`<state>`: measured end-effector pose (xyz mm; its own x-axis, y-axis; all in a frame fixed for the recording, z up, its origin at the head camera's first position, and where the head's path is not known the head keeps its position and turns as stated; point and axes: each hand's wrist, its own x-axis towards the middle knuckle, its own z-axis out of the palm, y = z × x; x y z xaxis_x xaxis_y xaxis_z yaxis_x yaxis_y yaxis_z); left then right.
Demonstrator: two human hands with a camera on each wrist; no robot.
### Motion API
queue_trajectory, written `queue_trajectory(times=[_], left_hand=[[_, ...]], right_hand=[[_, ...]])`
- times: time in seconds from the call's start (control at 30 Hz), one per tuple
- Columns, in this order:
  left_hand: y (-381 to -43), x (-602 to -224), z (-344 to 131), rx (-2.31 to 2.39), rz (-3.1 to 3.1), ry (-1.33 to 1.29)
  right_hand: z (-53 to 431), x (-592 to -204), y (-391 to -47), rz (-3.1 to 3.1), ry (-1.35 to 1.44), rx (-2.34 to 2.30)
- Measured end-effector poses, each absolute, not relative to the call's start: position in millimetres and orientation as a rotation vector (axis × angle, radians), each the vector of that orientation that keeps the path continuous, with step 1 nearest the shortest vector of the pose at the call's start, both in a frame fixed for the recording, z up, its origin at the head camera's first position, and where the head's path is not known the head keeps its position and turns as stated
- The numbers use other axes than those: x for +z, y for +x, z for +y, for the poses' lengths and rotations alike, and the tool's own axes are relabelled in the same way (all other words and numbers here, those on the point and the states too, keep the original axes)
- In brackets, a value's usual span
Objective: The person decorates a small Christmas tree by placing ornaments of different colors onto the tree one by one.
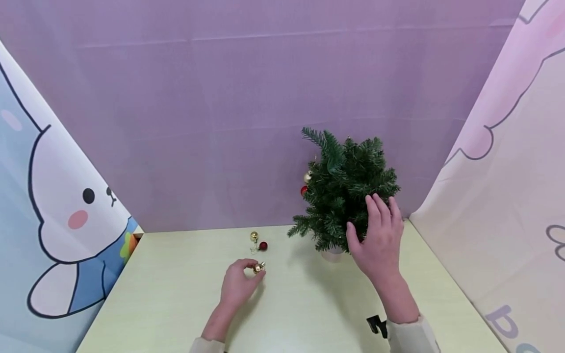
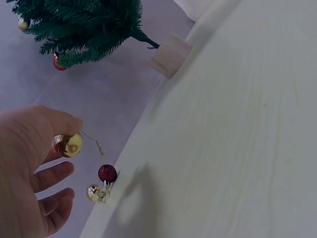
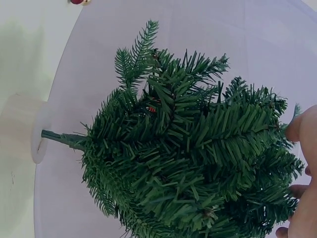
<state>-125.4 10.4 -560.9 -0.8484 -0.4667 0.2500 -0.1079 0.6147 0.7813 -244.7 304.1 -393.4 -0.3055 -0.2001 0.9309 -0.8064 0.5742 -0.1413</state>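
Note:
Between thumb and index finger, my left hand (image 1: 240, 284) pinches a shiny gold ball ornament (image 2: 68, 145) with a thin gold cord hanging from it. It is held above the table, just in front of two more ornaments, a dark red glitter ball (image 1: 263, 246) and a gold ball (image 1: 254, 236). A small artificial Christmas tree (image 1: 348, 181) stands on a pale wooden base (image 2: 171, 54). My right hand (image 1: 380, 240) is at the tree's right front, its fingers spread against the outer branches. In the right wrist view the fingertips (image 3: 297, 129) meet the green needles.
On the tree's left side hang a gold ball (image 1: 307, 177) and a red ball (image 1: 303, 190). A purple cloth (image 1: 220, 122) backs the pale table (image 1: 167, 294), and printed cloths flank it. A black clip-like piece (image 1: 377, 325) shows by the right sleeve.

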Motion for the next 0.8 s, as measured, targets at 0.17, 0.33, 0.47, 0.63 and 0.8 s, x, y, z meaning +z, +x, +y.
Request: queue_trajectory(times=[0.17,0.33,0.47,0.63,0.8], left_hand=[[-128,-553,17,-1.116,-2.427,0.401],[-131,-543,22,-1.130,-2.411,0.335],[-134,-538,26,-1.164,-2.394,0.303],[-138,-535,30,-1.184,-2.401,0.280],[-142,-531,34,-1.193,-2.400,0.263]], right_hand=[[302,-395,-239,-1.793,0.814,0.748],[299,-395,-230,-1.776,0.785,0.739],[296,-395,-224,-1.763,0.777,0.800],[293,-397,-222,-1.728,0.774,0.872],[292,-397,-225,-1.707,0.736,0.849]])
